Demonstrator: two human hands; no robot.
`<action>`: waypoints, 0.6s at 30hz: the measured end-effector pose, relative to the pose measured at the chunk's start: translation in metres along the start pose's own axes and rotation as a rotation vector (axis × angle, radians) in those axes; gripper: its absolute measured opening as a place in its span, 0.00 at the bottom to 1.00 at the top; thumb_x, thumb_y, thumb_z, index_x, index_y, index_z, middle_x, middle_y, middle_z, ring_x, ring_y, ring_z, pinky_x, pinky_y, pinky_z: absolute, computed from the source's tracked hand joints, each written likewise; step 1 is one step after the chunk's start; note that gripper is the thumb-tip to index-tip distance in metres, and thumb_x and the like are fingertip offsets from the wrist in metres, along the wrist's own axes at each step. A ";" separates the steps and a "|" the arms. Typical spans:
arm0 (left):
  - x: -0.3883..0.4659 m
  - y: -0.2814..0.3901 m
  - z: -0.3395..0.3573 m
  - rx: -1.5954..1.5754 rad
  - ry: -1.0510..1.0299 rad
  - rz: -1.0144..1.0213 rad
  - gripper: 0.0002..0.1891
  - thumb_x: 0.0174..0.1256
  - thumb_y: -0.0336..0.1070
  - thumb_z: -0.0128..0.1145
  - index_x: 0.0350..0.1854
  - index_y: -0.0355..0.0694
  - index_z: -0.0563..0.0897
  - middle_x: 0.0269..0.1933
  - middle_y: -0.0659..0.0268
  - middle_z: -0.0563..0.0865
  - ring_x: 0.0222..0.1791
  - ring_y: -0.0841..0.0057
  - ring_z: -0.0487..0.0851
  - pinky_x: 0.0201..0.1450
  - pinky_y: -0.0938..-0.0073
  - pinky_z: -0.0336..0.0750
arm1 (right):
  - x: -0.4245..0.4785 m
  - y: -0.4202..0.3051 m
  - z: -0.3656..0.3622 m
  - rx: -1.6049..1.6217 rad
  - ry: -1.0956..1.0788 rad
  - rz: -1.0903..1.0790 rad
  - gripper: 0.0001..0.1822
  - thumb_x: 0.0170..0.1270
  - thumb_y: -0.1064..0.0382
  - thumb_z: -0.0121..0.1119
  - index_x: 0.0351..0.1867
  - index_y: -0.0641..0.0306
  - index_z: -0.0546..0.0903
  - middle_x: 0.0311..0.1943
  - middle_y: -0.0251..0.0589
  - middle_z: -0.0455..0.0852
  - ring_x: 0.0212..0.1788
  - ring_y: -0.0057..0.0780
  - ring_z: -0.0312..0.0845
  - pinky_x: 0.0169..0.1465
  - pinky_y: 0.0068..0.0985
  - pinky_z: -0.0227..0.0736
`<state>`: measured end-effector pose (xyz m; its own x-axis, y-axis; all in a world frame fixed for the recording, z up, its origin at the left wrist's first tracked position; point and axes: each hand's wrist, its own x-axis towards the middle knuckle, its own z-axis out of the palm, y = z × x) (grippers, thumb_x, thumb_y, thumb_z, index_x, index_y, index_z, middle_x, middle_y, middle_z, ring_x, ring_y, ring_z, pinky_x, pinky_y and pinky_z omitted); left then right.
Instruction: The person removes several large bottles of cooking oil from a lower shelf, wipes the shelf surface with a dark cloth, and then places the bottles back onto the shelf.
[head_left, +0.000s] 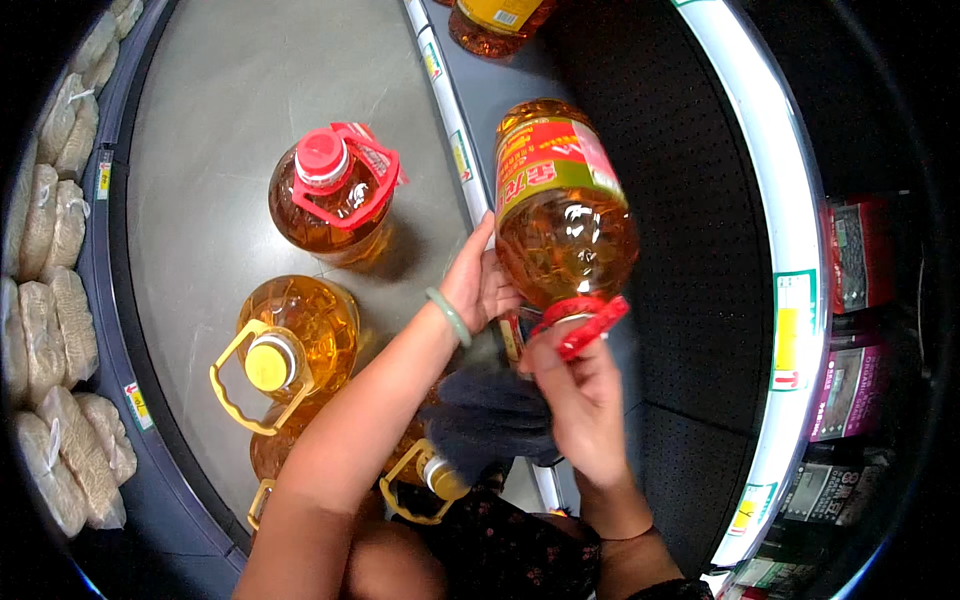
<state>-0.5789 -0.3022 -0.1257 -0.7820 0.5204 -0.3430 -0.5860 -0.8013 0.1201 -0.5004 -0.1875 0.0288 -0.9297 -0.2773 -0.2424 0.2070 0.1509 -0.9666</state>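
A large clear plastic bottle of amber cooking oil (570, 217) with a red and green label lies tilted over the lower shelf, its neck towards me. My right hand (581, 390) grips it at the neck by the red handle (592, 330). Beside the bottle's left side is my left hand (480, 289), thumb and fingers apart; whether it touches the bottle I cannot tell. A green bangle (450, 319) circles the left wrist. Just left of the right hand is a dark blue cloth item (487, 416), partly blurred.
On the grey floor (225, 97) stand a red-capped oil bottle (330, 202), a yellow-capped one (300, 330) and another with a yellow handle (442, 480). An oil bottle (495, 26) stands farther along the shelf (480, 82). Bagged goods (67, 322) fill the left shelf; packets (855, 390) line the upper right.
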 end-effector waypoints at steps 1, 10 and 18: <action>0.001 -0.001 -0.004 -0.045 -0.102 -0.047 0.44 0.64 0.76 0.38 0.66 0.39 0.70 0.61 0.57 0.81 0.58 0.60 0.80 0.62 0.59 0.73 | -0.003 -0.018 0.000 -0.025 -0.007 -0.012 0.03 0.71 0.71 0.52 0.42 0.64 0.71 0.36 0.31 0.77 0.37 0.15 0.70 0.43 0.18 0.67; -0.009 -0.015 0.019 -0.364 -0.399 0.141 0.43 0.68 0.74 0.33 0.74 0.44 0.60 0.72 0.59 0.67 0.72 0.59 0.65 0.74 0.49 0.57 | -0.053 -0.053 -0.009 -0.234 0.007 -0.034 0.06 0.64 0.70 0.60 0.30 0.64 0.76 0.24 0.32 0.77 0.26 0.19 0.71 0.33 0.20 0.67; -0.012 -0.077 0.021 -0.654 -0.288 0.172 0.40 0.65 0.72 0.36 0.68 0.44 0.68 0.67 0.58 0.73 0.65 0.61 0.72 0.71 0.55 0.63 | -0.080 -0.086 -0.025 -0.744 -0.171 -0.240 0.10 0.53 0.64 0.69 0.26 0.65 0.79 0.17 0.42 0.76 0.17 0.39 0.74 0.22 0.27 0.66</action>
<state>-0.5285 -0.2409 -0.1114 -0.9291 0.3560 -0.1006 -0.2734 -0.8440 -0.4614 -0.4515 -0.1541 0.1335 -0.8509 -0.5153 -0.1023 -0.3068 0.6454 -0.6996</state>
